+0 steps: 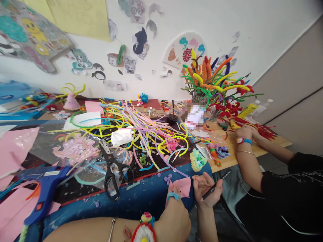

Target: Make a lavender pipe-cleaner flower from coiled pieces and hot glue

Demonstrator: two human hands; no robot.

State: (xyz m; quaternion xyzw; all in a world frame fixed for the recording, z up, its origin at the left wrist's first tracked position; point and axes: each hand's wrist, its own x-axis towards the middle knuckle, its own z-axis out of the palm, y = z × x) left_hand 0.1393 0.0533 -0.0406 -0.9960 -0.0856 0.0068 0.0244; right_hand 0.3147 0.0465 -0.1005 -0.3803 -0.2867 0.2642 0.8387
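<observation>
My left hand point(175, 218), wearing a fuzzy blue ring, grips a piece of pink paper point(183, 187) at the table's front edge. The hand's back faces me, so its fingers are partly hidden. Just right of it, my right hand point(208, 191) is turned palm up and holds a black pen point(214, 186) at a slant. Small purple bits point(168, 178) lie beyond the paper. A yellow and green fuzzy piece point(197, 160) rests on the table beyond my right hand. A fuzzy red and white bracelet point(143, 232) is around my left wrist.
Black-handled scissors point(112, 174) and a blue glue gun point(47, 188) lie to the left. A heap of pipe cleaners point(148, 124) covers the middle. At the right, a co-worker's hands point(243, 134) work near red pipe cleaners, before a pipe-cleaner bouquet point(209, 80).
</observation>
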